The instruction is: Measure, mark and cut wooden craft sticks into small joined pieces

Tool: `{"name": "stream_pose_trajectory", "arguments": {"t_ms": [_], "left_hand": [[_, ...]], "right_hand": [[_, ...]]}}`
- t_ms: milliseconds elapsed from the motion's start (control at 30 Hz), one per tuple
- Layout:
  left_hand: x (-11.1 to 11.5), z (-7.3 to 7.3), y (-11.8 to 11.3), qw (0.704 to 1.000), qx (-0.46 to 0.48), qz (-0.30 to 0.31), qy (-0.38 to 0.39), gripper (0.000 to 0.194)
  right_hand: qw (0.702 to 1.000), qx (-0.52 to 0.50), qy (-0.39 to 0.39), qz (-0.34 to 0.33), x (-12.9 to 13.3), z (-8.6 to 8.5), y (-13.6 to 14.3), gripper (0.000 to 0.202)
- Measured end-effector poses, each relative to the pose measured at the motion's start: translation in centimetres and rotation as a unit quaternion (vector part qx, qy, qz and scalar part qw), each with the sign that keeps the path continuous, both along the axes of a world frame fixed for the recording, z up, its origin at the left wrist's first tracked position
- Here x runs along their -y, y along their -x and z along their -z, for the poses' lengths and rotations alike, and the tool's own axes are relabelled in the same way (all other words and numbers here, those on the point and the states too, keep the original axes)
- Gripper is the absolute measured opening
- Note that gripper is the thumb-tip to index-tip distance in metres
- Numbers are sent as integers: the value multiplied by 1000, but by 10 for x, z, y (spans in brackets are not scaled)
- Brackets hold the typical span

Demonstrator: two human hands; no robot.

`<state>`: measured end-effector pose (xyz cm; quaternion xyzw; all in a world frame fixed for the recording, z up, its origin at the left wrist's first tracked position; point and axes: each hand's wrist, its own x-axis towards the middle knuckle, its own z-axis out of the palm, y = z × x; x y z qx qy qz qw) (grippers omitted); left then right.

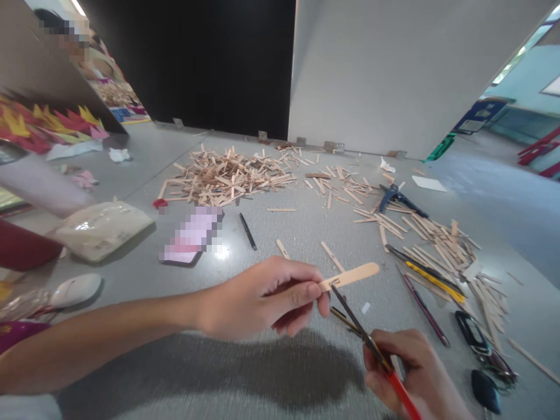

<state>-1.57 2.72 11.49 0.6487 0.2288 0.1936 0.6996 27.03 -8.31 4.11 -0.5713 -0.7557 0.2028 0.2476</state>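
My left hand (pixel 271 300) pinches one end of a wide wooden craft stick (pixel 356 276) between thumb and fingers, above the table. A small dark-outlined rectangular mark or slot shows on the stick near my fingertips. In my right hand (pixel 406 367) are red-handled scissors (pixel 370 341) with their blades apart. One blade's tip meets the stick at that mark; the other points below it. Just behind lie two narrower sticks, a left one (pixel 283 249) and a right one (pixel 331 255), partly hidden by my hand and the held stick.
A big heap of wooden sticks (pixel 231 175) lies ahead, below upright panels (pixel 371 70). Rightward are blue-handled pliers (pixel 394 198), a yellow cutter (pixel 435 281), a pen (pixel 423 306) and keys (pixel 494 361). A phone (pixel 190 236), plastic packet (pixel 105 227) and white mouse (pixel 76 290) sit leftward.
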Motion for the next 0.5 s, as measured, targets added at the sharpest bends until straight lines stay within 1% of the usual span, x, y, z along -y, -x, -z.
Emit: {"name": "stream_pose_trajectory", "arguments": {"t_ms": [100, 233, 333, 500], "left_hand": [[1, -1, 0, 1000, -3, -1, -2, 38], [1, -2, 1, 1000, -10, -2, -3, 40], [1, -3, 1, 1000, -14, -5, -5, 40], [0, -3, 1, 1000, -16, -6, -7, 42]], "right_hand": [[1000, 11, 11, -20, -3, -5, -2, 52], [999, 6, 27, -30, -6, -8, -5, 42], [999, -15, 19, -24, -6, -5, -6, 40], [999, -21, -13, 39, -1, 5, -6, 48]]}}
